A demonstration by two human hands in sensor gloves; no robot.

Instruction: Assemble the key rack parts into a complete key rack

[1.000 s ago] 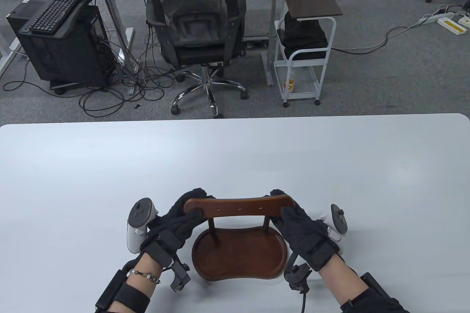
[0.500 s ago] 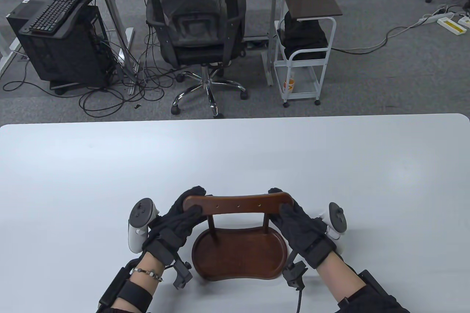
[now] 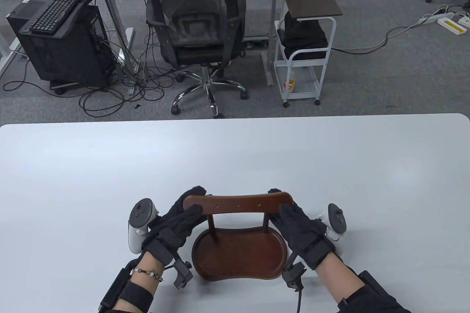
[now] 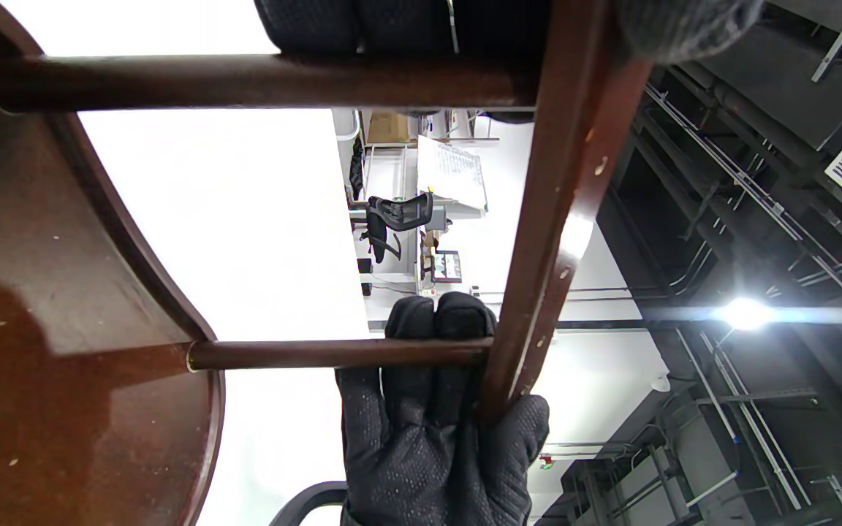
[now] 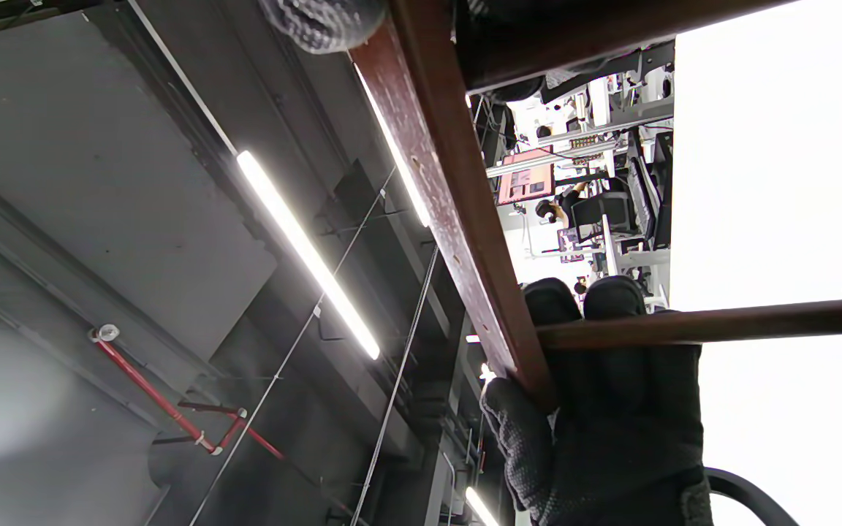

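A dark wooden key rack stands near the table's front edge: a kidney-shaped base tray point(image 3: 238, 258), two thin upright rods point(image 3: 212, 226), and a curved top bar point(image 3: 238, 203) with small holes across them. My left hand point(image 3: 187, 214) grips the bar's left end. My right hand point(image 3: 288, 214) grips its right end. In the left wrist view the bar point(image 4: 567, 204) meets both rods point(image 4: 333, 354), with the right hand point(image 4: 435, 416) behind. In the right wrist view the bar point(image 5: 450, 197) and a rod point(image 5: 713, 325) show with the left hand point(image 5: 604, 409).
The white table point(image 3: 235, 159) stretches far beyond the rack and to both sides. Past its far edge are an office chair point(image 3: 194, 30), a white cart point(image 3: 304, 45) and a computer tower point(image 3: 62, 41) on the floor.
Both hands and the top bar shifted very slightly between the earliest frame and now; the grip at each end is the same.
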